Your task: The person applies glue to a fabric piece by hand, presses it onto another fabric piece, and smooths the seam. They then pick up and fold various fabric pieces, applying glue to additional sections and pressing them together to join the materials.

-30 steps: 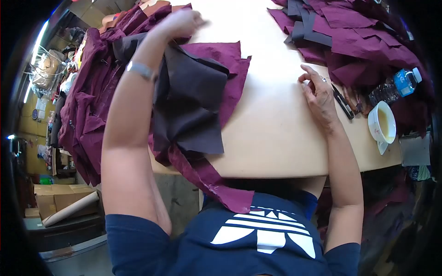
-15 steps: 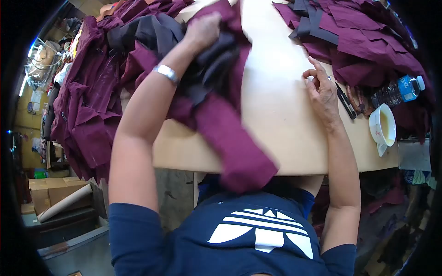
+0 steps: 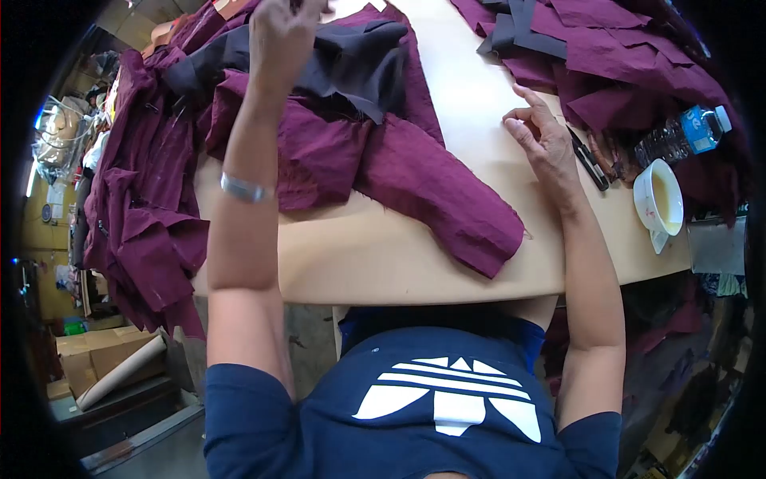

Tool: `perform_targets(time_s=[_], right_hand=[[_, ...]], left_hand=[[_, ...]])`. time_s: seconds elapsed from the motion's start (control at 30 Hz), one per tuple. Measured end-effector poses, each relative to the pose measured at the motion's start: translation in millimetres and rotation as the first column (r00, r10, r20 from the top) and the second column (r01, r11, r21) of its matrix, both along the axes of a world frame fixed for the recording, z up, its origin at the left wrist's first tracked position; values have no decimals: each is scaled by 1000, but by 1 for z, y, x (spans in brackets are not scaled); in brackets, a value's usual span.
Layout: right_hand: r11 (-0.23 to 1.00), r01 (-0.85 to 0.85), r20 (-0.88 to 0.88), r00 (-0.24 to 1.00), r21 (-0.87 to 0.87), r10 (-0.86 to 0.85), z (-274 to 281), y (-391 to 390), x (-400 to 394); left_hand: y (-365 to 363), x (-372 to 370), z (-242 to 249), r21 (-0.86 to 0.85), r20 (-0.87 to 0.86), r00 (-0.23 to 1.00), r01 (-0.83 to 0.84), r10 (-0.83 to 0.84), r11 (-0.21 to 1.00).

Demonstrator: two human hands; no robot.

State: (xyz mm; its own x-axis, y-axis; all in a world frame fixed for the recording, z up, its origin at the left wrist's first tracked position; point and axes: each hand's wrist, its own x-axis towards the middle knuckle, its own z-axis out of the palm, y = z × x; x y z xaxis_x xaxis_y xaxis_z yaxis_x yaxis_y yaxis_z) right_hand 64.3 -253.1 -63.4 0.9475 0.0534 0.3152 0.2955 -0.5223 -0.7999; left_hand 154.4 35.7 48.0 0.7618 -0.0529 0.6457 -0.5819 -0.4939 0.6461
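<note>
A maroon cloth piece (image 3: 431,191) with a black cloth piece (image 3: 359,56) on top lies spread across the tan table (image 3: 383,263). My left hand (image 3: 279,36) is raised over the far end of this bundle. Its fingers are curled at the top edge of the view, and whether they pinch cloth is cut off. A metal bracelet sits on that wrist. My right hand (image 3: 542,140) rests on the bare table to the right of the cloth, fingers loosely bent and holding nothing.
A heap of maroon and black cut pieces (image 3: 630,56) fills the far right of the table, and another heap (image 3: 144,184) hangs over the left edge. Black snips (image 3: 586,160), a cup of liquid (image 3: 661,203) and a water bottle (image 3: 682,136) lie right of my right hand. Cardboard boxes (image 3: 88,359) stand on the floor at left.
My left hand swung the maroon and black cloth up from the near table edge and away from me; it now lies spread on the table. My right hand stayed put.
</note>
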Motion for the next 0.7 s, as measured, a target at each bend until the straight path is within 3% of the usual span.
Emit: perform_targets(time_s=[0.03, 0.1, 0.2, 0.23, 0.33, 0.37, 0.5, 0.57, 0.63, 0.7], right_hand=[[1000, -1, 24, 1000, -11, 1, -2, -1, 1], [999, 2, 20, 1000, -34, -1, 0, 0, -1], [998, 0, 31, 1000, -56, 2, 0, 0, -3], [998, -4, 36, 999, -64, 6, 0, 1, -4], [997, -6, 23, 1000, -71, 7, 3, 2, -4], [996, -12, 34, 999, -86, 15, 3, 1, -4], [992, -17, 58, 998, -125, 25, 3, 3, -6], [988, -4, 65, 998, -156, 14, 4, 5, -9], [980, 5, 68, 998, -200, 8, 9, 8, -10], [974, 11, 98, 995, -224, 11, 8, 8, -8]], left_hand=[[3, -9, -10, 88, 100, 994, 42, -51, 995], [0, -38, -28, -100, -74, 959, 267, -275, 958], [7, -64, -44, 6, -273, 955, 124, -118, 992], [10, -68, -48, -61, -265, 955, 123, -135, 990], [18, -91, -41, 4, -280, 960, 29, -26, 1000], [18, -102, -39, 6, -135, 991, 19, -18, 1000], [30, -181, -49, -129, -35, 999, -37, 33, 991], [54, -220, -59, 96, -83, 990, -104, 112, 990], [70, -251, -45, 396, -127, 975, -119, 182, 911], [91, -278, -25, 397, -144, 975, -102, 171, 912]])
